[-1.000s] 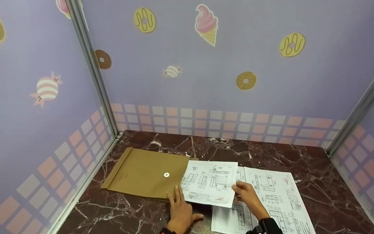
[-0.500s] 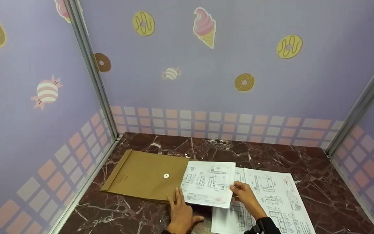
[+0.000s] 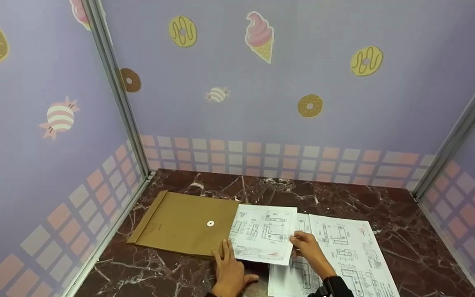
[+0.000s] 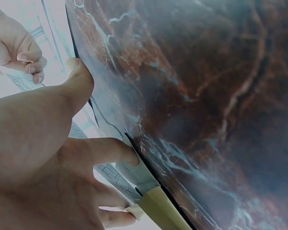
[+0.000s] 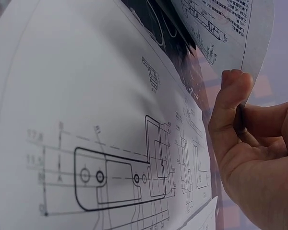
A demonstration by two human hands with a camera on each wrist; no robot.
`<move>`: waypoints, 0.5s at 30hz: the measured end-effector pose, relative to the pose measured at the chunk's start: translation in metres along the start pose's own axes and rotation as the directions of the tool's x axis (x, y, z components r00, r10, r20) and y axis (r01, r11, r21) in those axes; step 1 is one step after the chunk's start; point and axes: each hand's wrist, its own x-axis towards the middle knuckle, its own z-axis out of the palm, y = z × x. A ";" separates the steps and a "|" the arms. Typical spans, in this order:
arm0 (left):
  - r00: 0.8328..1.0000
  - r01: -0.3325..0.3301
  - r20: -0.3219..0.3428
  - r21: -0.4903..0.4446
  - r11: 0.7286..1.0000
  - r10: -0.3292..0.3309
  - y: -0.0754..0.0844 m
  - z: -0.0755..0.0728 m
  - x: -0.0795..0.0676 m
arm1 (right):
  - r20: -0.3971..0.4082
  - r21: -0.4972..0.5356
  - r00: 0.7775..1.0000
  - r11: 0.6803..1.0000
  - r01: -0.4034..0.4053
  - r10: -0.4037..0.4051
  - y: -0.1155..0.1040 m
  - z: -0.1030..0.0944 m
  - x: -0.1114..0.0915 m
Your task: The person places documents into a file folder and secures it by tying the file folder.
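A brown paper document envelope (image 3: 179, 225) with a white round button lies on the left of the tabletop, its mouth facing right. Part of a technical drawing sheet (image 3: 262, 233) is inside it; the rest sticks out. My right hand (image 3: 309, 249) pinches the sheet's right edge between thumb and fingers, holding it above other drawings; in the right wrist view the sheet (image 5: 257, 48) curves up from the fingers. My left hand (image 3: 230, 270) rests its extended fingers at the envelope's near corner by the mouth, thumb spread away. Its fingertips touch the envelope edge (image 4: 165, 211) in the left wrist view.
More drawing sheets (image 3: 346, 247) lie overlapping on the right, partly under the held sheet and right forearm. The dark red marble-patterned tabletop (image 3: 138, 272) is bounded by lilac walls (image 3: 229, 119) with metal corner posts (image 3: 118, 90).
My right hand has moved slightly left with the sheet, so a little less of it shows outside the envelope. The left hand stays at the envelope's corner.
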 end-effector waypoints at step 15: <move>1.000 -0.010 -0.023 -0.051 0.999 0.008 -0.002 0.000 -0.001 | -0.003 0.004 1.000 1.000 0.001 -0.001 -0.003 0.006 0.002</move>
